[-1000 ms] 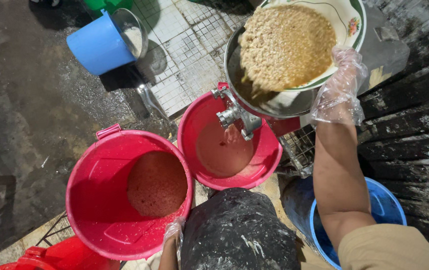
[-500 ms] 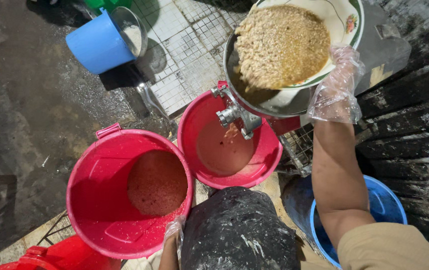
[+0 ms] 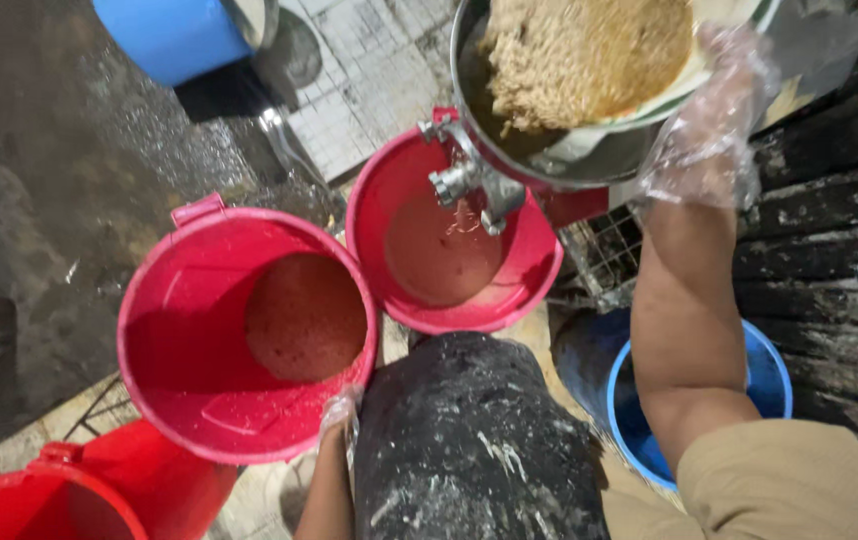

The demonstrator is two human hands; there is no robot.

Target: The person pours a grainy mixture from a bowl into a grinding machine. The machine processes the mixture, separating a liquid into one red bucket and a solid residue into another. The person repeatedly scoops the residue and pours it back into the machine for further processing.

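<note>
Two red plastic buckets were seen filled low: the large red bucket (image 3: 247,335) with reddish mash, the smaller red bucket (image 3: 454,250) under the metal tap (image 3: 469,180) with thin pinkish liquid. At the left bucket's rim the left hand (image 3: 339,412), gloved, was barely shown; its grip could not be told. Tilted into the round steel hopper (image 3: 549,150) was a white plate (image 3: 719,30), most of the coarse brown mash (image 3: 589,55) not yet tipped off it, gripped at its edge by the right hand (image 3: 714,130).
</note>
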